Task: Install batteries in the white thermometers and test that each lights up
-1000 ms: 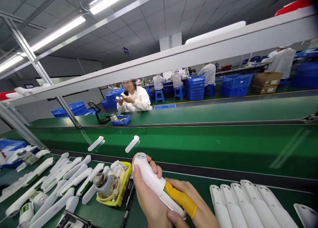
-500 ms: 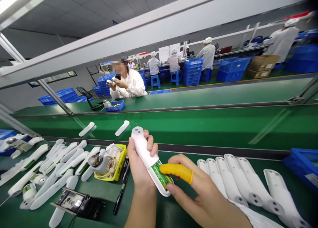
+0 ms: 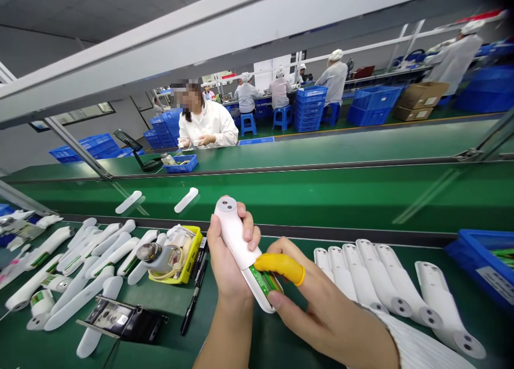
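Observation:
My left hand (image 3: 225, 272) is wrapped around a white handheld device (image 3: 234, 235), tilted with its two-holed end up and away from me. Its lower half lies uncovered, showing a green circuit board (image 3: 260, 279) in the white shell. My right hand (image 3: 317, 299) grips the circuit board at its lower part, with the index finger in a yellow finger cot (image 3: 281, 267) on its upper edge and the thumb near its lower end. Whether the board sits fully down in the shell cannot be made out.
Several white devices (image 3: 373, 283) lie in a row at right, near a blue bin (image 3: 482, 267). At left are more white shells (image 3: 80, 299), a yellow basket (image 3: 193, 256), black pens (image 3: 195, 299) and a black metal fixture (image 3: 124, 318). Two white pieces (image 3: 187, 200) lie on the green belt; a co-worker (image 3: 209, 120) sits beyond.
The view has shifted slightly, moving the bench items left and up. My fingers stay on the board, the thumb a little higher along it. The co-worker across has lowered both hands.

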A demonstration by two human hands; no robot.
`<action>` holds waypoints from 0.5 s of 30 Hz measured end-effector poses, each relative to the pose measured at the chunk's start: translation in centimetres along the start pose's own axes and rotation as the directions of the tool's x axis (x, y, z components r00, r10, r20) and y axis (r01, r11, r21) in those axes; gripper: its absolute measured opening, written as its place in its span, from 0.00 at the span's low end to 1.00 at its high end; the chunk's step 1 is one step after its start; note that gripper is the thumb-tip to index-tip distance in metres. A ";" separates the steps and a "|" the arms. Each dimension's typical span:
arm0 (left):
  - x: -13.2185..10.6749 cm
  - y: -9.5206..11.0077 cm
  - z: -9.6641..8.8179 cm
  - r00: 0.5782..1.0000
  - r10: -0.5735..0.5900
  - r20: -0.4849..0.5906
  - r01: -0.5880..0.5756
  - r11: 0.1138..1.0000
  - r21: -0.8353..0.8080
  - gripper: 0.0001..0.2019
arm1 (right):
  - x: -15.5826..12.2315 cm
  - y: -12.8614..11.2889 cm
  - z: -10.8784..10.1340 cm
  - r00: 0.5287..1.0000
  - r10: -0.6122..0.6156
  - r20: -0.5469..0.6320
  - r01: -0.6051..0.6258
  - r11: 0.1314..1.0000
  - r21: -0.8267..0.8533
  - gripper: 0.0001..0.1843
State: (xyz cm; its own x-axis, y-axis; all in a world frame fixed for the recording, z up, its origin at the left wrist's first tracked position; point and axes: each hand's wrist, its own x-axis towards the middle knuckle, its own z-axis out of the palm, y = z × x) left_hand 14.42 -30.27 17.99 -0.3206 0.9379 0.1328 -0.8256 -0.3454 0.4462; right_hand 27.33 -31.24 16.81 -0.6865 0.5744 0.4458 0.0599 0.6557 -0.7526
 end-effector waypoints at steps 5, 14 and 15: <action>0.2 0.1 -0.1 0.998 0.045 0.039 -0.047 0.998 0.039 0.10 | -0.1 0.1 0.6 0.997 0.064 -0.031 -0.062 0.997 0.053 0.03; -1.0 -1.0 0.2 0.893 0.381 0.241 -0.440 0.852 0.284 0.12 | 0.1 2.5 2.1 0.858 0.433 -0.276 -0.369 0.894 0.254 0.05; -1.0 -1.3 -0.1 0.867 0.420 0.269 -0.490 0.820 0.297 0.13 | 0.0 3.0 2.3 0.839 0.484 -0.247 -0.397 0.857 0.329 0.09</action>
State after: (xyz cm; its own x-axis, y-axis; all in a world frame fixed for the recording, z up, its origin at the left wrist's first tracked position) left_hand 15.76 -30.81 17.25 -0.4999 0.6767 0.5405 -0.3817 -0.7324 0.5638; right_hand 25.88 -30.42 13.45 -0.3681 0.9207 0.1297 0.0858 0.1726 -0.9812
